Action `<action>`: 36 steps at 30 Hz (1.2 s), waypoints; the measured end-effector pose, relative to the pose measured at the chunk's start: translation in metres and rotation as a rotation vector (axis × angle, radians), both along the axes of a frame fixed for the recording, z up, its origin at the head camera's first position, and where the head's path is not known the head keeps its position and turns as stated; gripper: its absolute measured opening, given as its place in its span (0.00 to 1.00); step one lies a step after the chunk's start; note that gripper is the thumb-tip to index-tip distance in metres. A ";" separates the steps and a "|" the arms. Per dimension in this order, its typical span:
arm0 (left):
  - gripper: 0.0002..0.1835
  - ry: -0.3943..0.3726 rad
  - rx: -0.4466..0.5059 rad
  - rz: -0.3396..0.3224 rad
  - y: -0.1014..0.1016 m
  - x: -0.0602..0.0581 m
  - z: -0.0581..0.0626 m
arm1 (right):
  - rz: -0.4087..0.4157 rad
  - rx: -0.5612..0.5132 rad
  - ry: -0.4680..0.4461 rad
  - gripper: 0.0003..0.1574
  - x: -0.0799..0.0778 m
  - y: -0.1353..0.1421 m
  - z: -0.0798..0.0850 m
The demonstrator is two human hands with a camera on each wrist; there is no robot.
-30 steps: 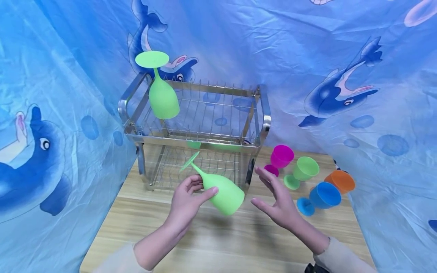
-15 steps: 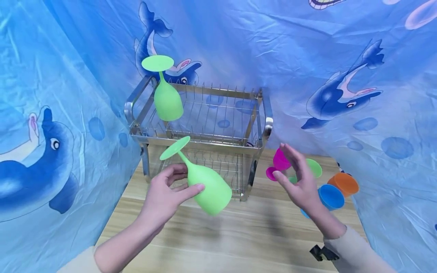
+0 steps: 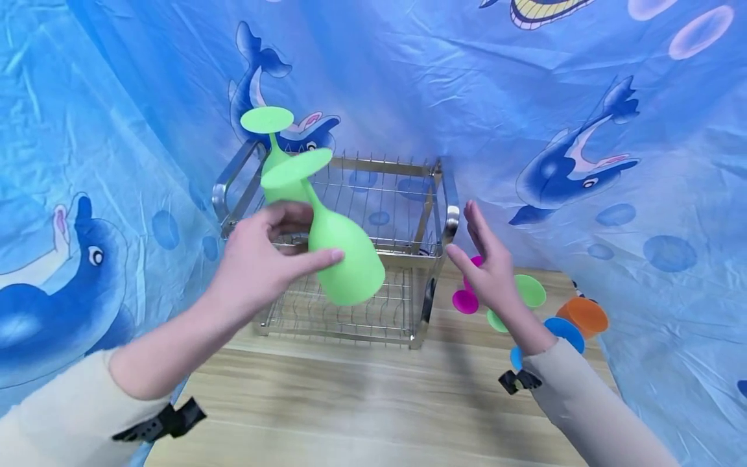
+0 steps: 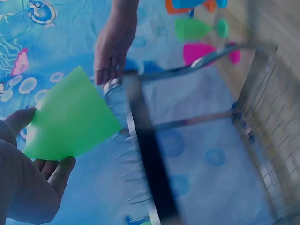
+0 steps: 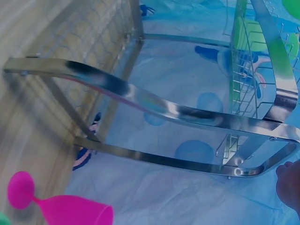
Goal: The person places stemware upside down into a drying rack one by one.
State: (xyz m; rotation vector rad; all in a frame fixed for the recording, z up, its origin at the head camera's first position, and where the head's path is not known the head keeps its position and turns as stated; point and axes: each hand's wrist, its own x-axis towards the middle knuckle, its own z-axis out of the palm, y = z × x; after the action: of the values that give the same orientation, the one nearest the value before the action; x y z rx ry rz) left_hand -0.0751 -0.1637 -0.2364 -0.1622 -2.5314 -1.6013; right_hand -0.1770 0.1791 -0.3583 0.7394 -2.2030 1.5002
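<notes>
My left hand (image 3: 262,243) grips a light green plastic goblet (image 3: 349,259) round its bowl, thumb on the near side. The goblet tilts with its foot up and its mouth down to the right, in front of the rack's upper tier. In the left wrist view its bowl (image 4: 75,122) sits between thumb and fingers. A second green goblet (image 3: 267,120) stands upside down on the upper left of the two-tier metal dish rack (image 3: 403,261), partly hidden by the held one. My right hand (image 3: 489,266) is raised beside the rack's right end, fingers straight, holding nothing.
On the wooden table (image 3: 350,402), right of the rack, small goblets lie on their sides: magenta (image 3: 465,301), green (image 3: 530,290), blue (image 3: 565,332) and orange (image 3: 583,316). My right forearm covers some of them. A blue dolphin-print sheet (image 3: 373,78) encloses the back and sides.
My left hand has lifted the green goblet from low before the rack to upper-tier height, turning its mouth further down. My right hand has moved up and away from the goblet.
</notes>
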 end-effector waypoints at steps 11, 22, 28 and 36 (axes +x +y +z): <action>0.38 0.112 -0.155 0.087 0.000 -0.049 0.052 | -0.007 -0.066 -0.057 0.48 -0.029 -0.017 -0.001; 0.38 0.133 -0.327 0.078 -0.002 -0.114 0.049 | -0.072 -0.013 0.124 0.45 -0.045 -0.019 -0.013; 0.36 0.168 -0.371 0.021 -0.005 -0.143 0.030 | -0.130 0.036 0.179 0.46 -0.050 -0.020 -0.016; 0.36 0.136 -0.405 -0.009 -0.010 -0.165 0.006 | -0.165 0.045 0.174 0.46 -0.047 -0.021 -0.014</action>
State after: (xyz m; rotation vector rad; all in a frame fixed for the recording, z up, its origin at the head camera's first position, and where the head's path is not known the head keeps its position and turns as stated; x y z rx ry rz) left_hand -0.2401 -0.1733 -0.2300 -0.3129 -2.7125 -1.0207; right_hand -0.2245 0.1576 -0.3720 0.6581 -2.1169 1.2614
